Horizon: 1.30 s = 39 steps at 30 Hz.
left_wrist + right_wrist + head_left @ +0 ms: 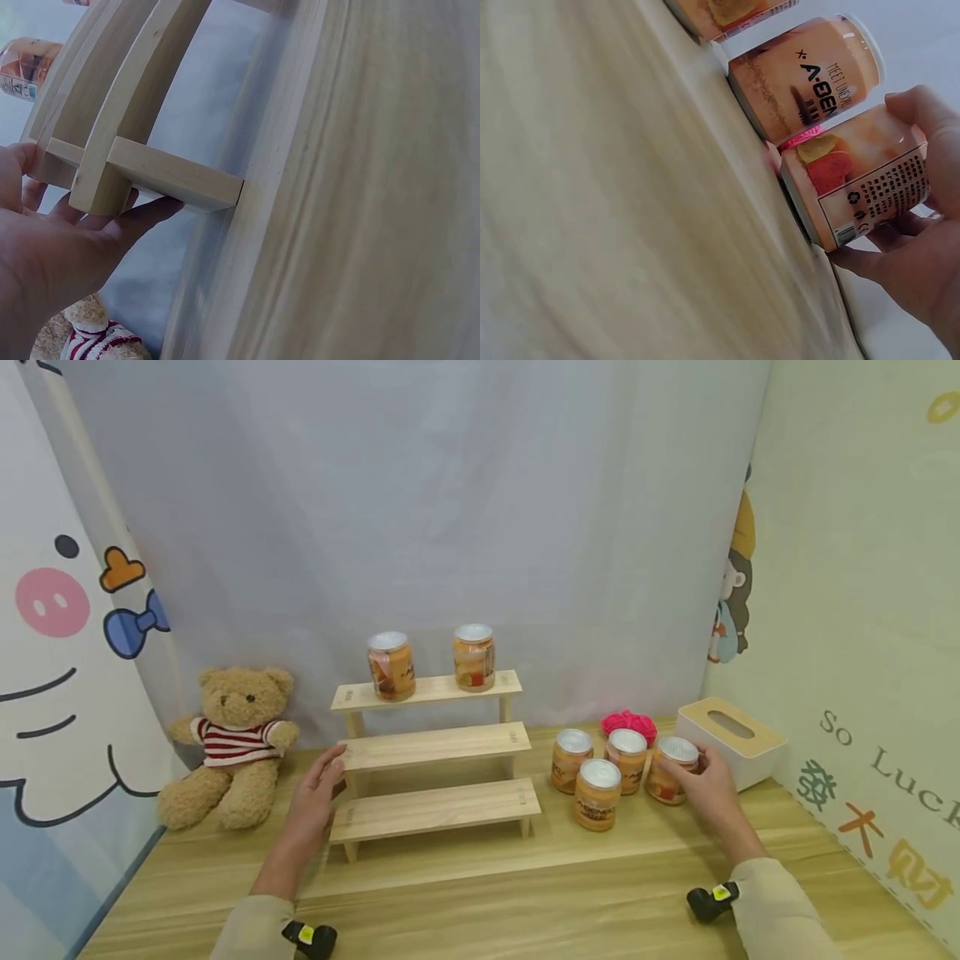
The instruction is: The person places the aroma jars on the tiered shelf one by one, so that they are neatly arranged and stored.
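A three-tier wooden display stand (435, 747) stands on the table. My left hand (311, 802) is at its left side and holds the end of the middle tier, with the thumb and fingers around the wood. In the left wrist view, fingers also lie along the stand's side. My right hand (708, 785) grips an orange-labelled can (666, 777) with a silvery lid, thumb on one side and fingers on the other. In the right wrist view, the can's base is at the tabletop. More cans of the same kind (597, 802) are grouped just left of it.
Two such cans (474, 658) stand on the top tier. A teddy bear (236, 735) in a striped shirt sits at the left. Behind the grouped cans lies a pink yarn-like bundle (628, 725). A tissue box (738, 739) stands at the right near the printed wall.
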Each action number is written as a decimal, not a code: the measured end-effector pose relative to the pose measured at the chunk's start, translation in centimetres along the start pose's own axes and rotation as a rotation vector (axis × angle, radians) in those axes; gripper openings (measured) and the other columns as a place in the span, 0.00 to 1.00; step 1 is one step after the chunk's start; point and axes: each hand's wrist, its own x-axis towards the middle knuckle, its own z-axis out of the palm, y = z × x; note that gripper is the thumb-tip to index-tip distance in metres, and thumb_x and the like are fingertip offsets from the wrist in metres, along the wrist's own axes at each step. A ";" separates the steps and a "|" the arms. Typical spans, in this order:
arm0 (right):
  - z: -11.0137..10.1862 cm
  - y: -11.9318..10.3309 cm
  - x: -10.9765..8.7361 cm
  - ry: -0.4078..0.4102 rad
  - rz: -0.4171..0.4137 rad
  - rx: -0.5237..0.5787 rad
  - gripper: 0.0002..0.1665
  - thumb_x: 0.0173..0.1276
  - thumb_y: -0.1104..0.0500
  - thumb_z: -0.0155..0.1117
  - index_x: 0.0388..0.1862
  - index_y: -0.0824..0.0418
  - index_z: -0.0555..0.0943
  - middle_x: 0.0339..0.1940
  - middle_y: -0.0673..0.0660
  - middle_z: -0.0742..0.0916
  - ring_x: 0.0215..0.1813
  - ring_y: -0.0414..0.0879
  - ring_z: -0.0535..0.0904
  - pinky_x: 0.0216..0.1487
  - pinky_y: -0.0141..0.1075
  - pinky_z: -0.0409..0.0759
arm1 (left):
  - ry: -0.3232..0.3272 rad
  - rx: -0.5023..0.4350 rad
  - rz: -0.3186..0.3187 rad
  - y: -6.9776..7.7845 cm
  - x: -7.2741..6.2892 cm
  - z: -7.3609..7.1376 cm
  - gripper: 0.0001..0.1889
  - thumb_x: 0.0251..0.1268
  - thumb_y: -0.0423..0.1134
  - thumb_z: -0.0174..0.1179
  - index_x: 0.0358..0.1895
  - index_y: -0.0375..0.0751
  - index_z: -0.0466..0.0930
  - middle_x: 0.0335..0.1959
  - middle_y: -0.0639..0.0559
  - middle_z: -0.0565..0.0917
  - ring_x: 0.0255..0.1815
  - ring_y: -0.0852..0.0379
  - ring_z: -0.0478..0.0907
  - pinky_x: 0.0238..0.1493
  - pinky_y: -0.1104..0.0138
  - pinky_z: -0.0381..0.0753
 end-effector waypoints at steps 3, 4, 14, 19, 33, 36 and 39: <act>-0.1 -0.3 -0.1 0.015 -0.010 -0.003 0.45 0.72 0.45 0.65 0.71 0.75 0.61 0.63 0.73 0.76 0.60 0.56 0.72 0.44 0.20 0.72 | -0.002 -0.002 0.002 0.0 0.0 0.0 0.32 0.81 0.57 0.41 0.80 0.51 0.52 0.81 0.45 0.45 0.77 0.33 0.50 0.69 0.33 0.47; -0.1 -0.5 -0.2 0.020 -0.013 0.003 0.45 0.73 0.45 0.65 0.72 0.74 0.60 0.63 0.73 0.75 0.61 0.57 0.72 0.44 0.20 0.72 | -0.003 -0.004 0.003 0.0 0.0 0.0 0.32 0.81 0.57 0.41 0.80 0.51 0.52 0.81 0.45 0.45 0.77 0.33 0.49 0.69 0.33 0.46; -1.1 -4.7 -0.7 0.139 -0.191 -0.004 0.37 0.71 0.53 0.66 0.68 0.74 0.65 0.58 0.67 0.77 0.52 0.37 0.71 0.46 0.20 0.68 | 0.004 0.001 0.006 0.3 0.4 0.2 0.31 0.81 0.58 0.41 0.80 0.52 0.54 0.81 0.45 0.46 0.77 0.34 0.51 0.62 0.40 0.66; -1.9 -6.9 -1.2 0.134 -0.257 -0.027 0.34 0.71 0.54 0.67 0.66 0.73 0.67 0.56 0.63 0.76 0.51 0.35 0.69 0.44 0.21 0.68 | 0.000 -0.023 0.037 0.2 1.2 0.9 0.30 0.81 0.56 0.42 0.79 0.48 0.56 0.80 0.41 0.50 0.75 0.32 0.54 0.61 0.43 0.68; 2.2 -13.8 -1.8 -0.072 -0.284 0.137 0.36 0.71 0.53 0.68 0.68 0.71 0.66 0.58 0.66 0.78 0.57 0.46 0.75 0.49 0.24 0.74 | 0.018 -0.061 -0.014 0.1 0.4 0.3 0.28 0.83 0.52 0.41 0.80 0.50 0.54 0.81 0.42 0.46 0.76 0.32 0.51 0.69 0.33 0.45; 4.4 -15.3 -1.5 -0.142 -0.302 0.193 0.35 0.70 0.54 0.68 0.67 0.70 0.67 0.58 0.65 0.79 0.55 0.47 0.76 0.49 0.26 0.76 | 0.018 -0.072 -0.021 -0.1 0.4 0.1 0.28 0.83 0.51 0.40 0.80 0.50 0.54 0.81 0.42 0.46 0.76 0.32 0.50 0.69 0.33 0.45; 6.7 -16.8 -1.3 -0.203 -0.322 0.228 0.33 0.69 0.55 0.70 0.66 0.69 0.69 0.57 0.64 0.80 0.57 0.51 0.77 0.53 0.33 0.76 | 0.016 -0.072 -0.020 -0.2 0.4 0.0 0.28 0.83 0.51 0.40 0.80 0.50 0.54 0.81 0.41 0.46 0.76 0.32 0.50 0.69 0.33 0.45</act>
